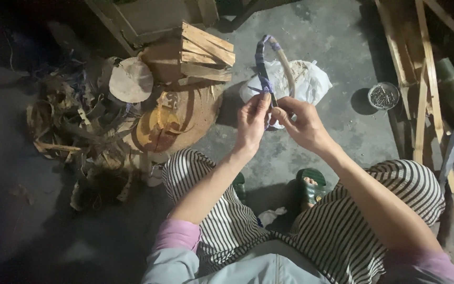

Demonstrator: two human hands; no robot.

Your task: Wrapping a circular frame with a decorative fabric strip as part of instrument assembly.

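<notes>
Curved cane handle [285, 63], partly wrapped in purple strip [262, 68], is held upright over the concrete floor [337, 37], in front of a white bag [311, 81]. Left hand [251, 122] has its grip pinched on the strip's loose end; right hand [301, 123] has its grip closed around the handle's lower part. Judgement: keep the strip taut, overlap turns evenly, and steady the handle firmly. Nail tin [383, 95] sits right; split wood [206, 52] far left.

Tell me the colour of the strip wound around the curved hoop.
Purple strip, on a pale hoop; head view.
</notes>
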